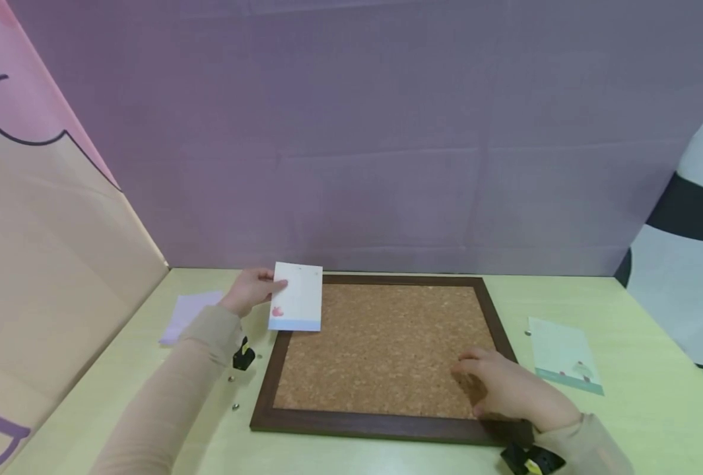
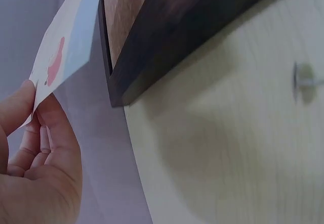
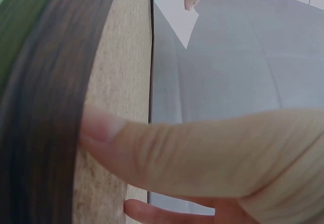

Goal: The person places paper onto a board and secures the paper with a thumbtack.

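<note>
My left hand (image 1: 250, 290) pinches a white paper note (image 1: 298, 293) between thumb and fingers over the top left corner of a cork board (image 1: 381, 349). The note has a blue band along its bottom and a small red print in a corner. In the left wrist view, the thumb (image 2: 20, 105) lies across the edge of the sheet. My right hand (image 1: 500, 386) is low over the board's right side with nothing in its grasp, fingers loosely bent. The right wrist view shows its thumb (image 3: 162, 150) right by the inner edge of the dark wooden frame (image 3: 45, 107).
A greenish note (image 1: 562, 349) lies on the table right of the board, with a small metal tack (image 1: 527, 333) beside it. Lilac paper (image 1: 189, 315) lies at the left. Several tacks (image 1: 235, 407) are scattered left of the board. A purple cloth wall (image 1: 351, 145) stands behind.
</note>
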Available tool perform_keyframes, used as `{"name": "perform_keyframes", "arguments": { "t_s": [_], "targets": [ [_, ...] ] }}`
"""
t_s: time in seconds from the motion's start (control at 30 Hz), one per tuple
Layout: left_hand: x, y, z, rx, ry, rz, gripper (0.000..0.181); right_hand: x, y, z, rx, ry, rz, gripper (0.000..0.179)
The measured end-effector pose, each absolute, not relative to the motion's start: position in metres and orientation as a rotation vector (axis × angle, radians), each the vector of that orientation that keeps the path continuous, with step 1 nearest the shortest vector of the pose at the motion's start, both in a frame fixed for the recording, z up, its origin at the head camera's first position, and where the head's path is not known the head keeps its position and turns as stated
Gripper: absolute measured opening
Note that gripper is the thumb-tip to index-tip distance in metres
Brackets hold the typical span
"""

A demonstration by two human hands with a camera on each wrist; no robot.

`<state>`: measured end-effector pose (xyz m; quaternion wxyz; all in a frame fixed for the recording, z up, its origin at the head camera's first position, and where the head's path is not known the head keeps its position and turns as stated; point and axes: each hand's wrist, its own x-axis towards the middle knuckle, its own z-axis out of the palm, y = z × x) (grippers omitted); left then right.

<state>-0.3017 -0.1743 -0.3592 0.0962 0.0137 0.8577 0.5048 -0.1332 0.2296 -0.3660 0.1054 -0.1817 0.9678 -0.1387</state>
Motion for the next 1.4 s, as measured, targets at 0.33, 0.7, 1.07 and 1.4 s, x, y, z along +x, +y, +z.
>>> {"name": "perform_keyframes", "arguments": {
  "t_s": [0.33,0.7,1.07,1.4],
  "targets": [
    [-0.299,-0.160,-0.358,0.066,2.543,1.474,0.027,-0.132,0.229,-0.365,-0.531,2.848,-0.433,0.060],
    [-0.300,-0.153,-0.366,0.094,2.523,1.503,0.015,-0.134,0.229,-0.366,-0.516,2.827,-0.426,0.059],
    [-0.298,-0.142,-0.376,0.105,2.568,1.460,0.020,-0.133,0.231,-0.366,-0.561,2.836,-0.436,0.059],
    [-0.303,-0.135,-0.374,0.039,2.636,1.415,0.017,-0.134,0.231,-0.366,-0.557,2.830,-0.432,0.058]
  ]
}}
